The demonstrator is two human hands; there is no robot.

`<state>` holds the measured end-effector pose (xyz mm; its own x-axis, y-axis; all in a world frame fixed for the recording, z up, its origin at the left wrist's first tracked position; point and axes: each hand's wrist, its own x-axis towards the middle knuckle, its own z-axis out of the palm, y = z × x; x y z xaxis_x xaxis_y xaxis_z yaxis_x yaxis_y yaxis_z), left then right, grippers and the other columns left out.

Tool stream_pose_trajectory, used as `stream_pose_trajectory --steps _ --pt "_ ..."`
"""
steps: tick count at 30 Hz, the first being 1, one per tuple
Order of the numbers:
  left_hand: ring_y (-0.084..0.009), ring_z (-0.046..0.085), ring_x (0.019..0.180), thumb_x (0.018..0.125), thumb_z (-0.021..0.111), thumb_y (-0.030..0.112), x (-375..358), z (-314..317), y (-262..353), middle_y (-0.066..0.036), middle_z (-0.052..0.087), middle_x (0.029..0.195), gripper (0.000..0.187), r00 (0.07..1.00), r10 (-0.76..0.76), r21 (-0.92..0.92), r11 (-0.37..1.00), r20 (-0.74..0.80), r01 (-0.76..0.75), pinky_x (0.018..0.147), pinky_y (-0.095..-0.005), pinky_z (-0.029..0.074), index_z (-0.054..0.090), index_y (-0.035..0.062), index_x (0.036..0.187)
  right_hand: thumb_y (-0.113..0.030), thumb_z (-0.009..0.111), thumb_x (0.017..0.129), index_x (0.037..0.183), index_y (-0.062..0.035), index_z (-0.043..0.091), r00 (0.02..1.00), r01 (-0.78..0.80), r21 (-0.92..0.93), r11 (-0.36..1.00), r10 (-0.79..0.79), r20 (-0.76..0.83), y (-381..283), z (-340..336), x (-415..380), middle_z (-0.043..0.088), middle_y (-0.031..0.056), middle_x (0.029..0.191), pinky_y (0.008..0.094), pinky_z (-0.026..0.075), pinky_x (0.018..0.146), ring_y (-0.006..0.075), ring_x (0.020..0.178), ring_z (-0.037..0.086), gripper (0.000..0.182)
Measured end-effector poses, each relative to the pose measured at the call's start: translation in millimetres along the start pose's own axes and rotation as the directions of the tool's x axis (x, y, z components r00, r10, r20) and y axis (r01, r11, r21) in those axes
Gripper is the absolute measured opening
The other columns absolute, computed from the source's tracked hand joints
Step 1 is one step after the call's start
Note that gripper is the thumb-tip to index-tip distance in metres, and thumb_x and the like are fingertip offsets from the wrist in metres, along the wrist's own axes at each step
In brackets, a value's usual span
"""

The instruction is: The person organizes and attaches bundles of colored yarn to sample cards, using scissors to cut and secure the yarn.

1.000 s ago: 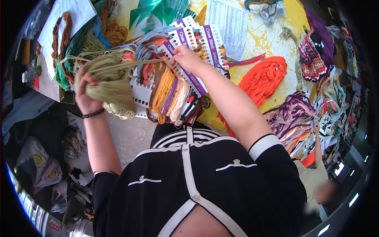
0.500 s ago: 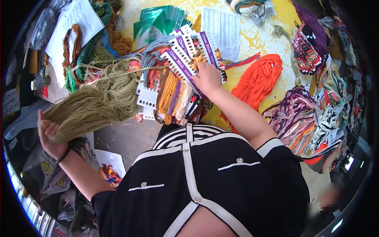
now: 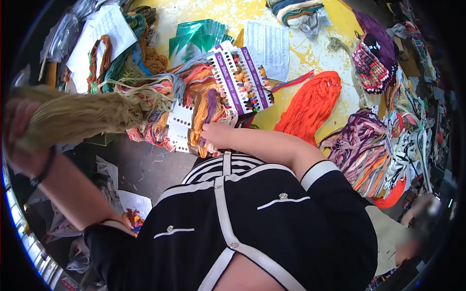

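My left hand (image 3: 24, 131) is closed round the end of a large olive-green thread hank (image 3: 87, 116), lifted at the far left; motion blurs both. The hank's other end lies by mixed pink and grey threads. My right hand (image 3: 216, 135) is closed at the lower edge of a bundle of orange and purple threads (image 3: 208, 109); its fingertips are partly hidden among the strands. Just above it lie purple-and-white punched cards (image 3: 228, 80) with threads knotted along them. A white punched card (image 3: 179, 127) shows left of the bundle.
An orange-red hank (image 3: 313, 99) lies on the yellow table (image 3: 310, 53). Printed sheets (image 3: 267, 46) and green plastic packets (image 3: 194, 39) are behind the cards. Multicoloured threads (image 3: 359, 145) cover the right side. Another person (image 3: 383, 237) is at the lower right.
My left hand has pulled the olive hank further left. My right hand has left the purple cards and come down toward me, onto the orange and purple threads.
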<state>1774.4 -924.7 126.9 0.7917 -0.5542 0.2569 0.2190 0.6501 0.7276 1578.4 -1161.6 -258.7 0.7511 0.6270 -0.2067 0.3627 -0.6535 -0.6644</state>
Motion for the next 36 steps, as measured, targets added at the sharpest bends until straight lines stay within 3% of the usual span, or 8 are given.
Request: stream_pose_trajectory --steps 3,6,7,9,13,15,24,36 --pt "-0.0058 0.046 0.065 0.09 0.052 0.01 1 3 -84 0.0 0.053 0.08 0.059 0.996 -0.019 0.051 0.998 -0.092 0.023 0.067 -0.0229 0.039 0.025 -0.0046 0.14 -0.011 0.059 0.075 0.093 -0.0047 0.057 1.0 -0.003 -0.059 0.998 0.003 0.001 -4 2 -7 0.055 0.0126 0.092 0.0423 0.048 0.075 0.032 0.091 0.057 0.019" --pt "-0.017 0.053 0.072 0.091 0.053 0.022 -10 1 -172 -0.008 0.058 0.083 0.03 0.979 -0.062 0.445 0.884 -0.192 0.143 0.074 -0.0332 0.044 0.055 -0.0035 0.107 -0.015 0.06 0.079 0.105 -0.007 0.058 0.998 -0.058 0.093 0.994 0.058 -0.004 -14 -33 -22 0.057 0.0131 0.098 0.0408 0.048 0.078 0.0315 0.095 0.057 0.027" --pt "-0.0199 0.057 0.08 0.089 0.054 0.018 -16 -5 -196 -0.01 0.062 0.086 0.025 0.991 -0.083 0.428 0.896 -0.106 0.121 0.081 -0.0353 0.044 0.059 -0.0019 0.102 -0.017 0.06 0.081 0.108 -0.0078 0.059 0.996 -0.064 0.237 0.969 0.077 -0.047 -17 -44 -29 0.058 0.0134 0.101 0.0401 0.047 0.08 0.0311 0.097 0.057 0.029" --pt "-0.0208 0.061 0.096 0.086 0.052 0.01 -38 -8 -230 -0.013 0.065 0.099 0.021 0.923 -0.228 0.396 0.851 -0.311 0.344 0.091 -0.0341 0.044 0.062 -0.0015 0.1 -0.02 0.06 0.082 0.096 -0.0061 0.065 0.926 -0.14 0.361 0.922 0.251 -0.282 -24 -73 -44 0.063 0.0136 0.093 0.0415 0.048 0.076 0.0323 0.089 0.06 0.02" --pt "-0.0186 0.062 0.087 0.085 0.046 0.0 -60 4 -246 -0.012 0.065 0.092 0.034 0.803 -0.529 0.05 0.826 -0.274 0.561 0.082 -0.0297 0.048 0.053 -0.0041 0.118 -0.02 0.06 0.082 0.088 -0.0043 0.067 0.747 -0.149 0.532 0.834 0.447 -0.492 -46 -165 -60 0.064 0.0129 0.077 0.0394 0.049 0.066 0.0316 0.074 0.063 0.019" --pt "-0.0191 0.062 0.087 0.085 0.046 -0.001 -59 13 -248 -0.012 0.065 0.095 0.039 0.834 -0.505 0.046 0.849 -0.223 0.526 0.082 -0.0299 0.049 0.049 -0.0039 0.123 -0.018 0.06 0.087 0.088 -0.0003 0.067 0.672 0.118 0.584 0.803 0.369 -0.642 -55 -185 -61 0.061 0.0067 0.073 0.0279 0.047 0.061 0.015 0.065 0.059 0.019" --pt "-0.0176 0.062 0.087 0.083 0.051 -0.005 -61 24 -252 -0.012 0.06 0.108 0.051 0.852 -0.468 0.075 0.865 -0.236 0.496 0.078 -0.0287 0.05 0.042 -0.0027 0.133 -0.013 0.059 0.089 0.094 0.0015 0.065 0.856 0.209 0.96 0.186 0.44 -0.271 -69 -187 -53 0.061 0.0024 0.077 0.0222 0.048 0.059 0.0077 0.065 0.056 0.016" --pt "-0.0115 0.058 0.065 0.084 0.048 0.001 -61 33 -245 -0.009 0.064 0.093 0.045 0.797 -0.486 0.081 0.834 -0.359 0.546 0.06 -0.0216 0.049 0.045 -0.0038 0.129 -0.01 0.058 0.09 0.099 0.0037 0.064 0.822 0.31 0.945 0.103 0.471 -0.321 -82 -190 -65 0.063 0.0055 0.084 0.0232 0.051 0.07 0.0102 0.077 0.061 0.017"
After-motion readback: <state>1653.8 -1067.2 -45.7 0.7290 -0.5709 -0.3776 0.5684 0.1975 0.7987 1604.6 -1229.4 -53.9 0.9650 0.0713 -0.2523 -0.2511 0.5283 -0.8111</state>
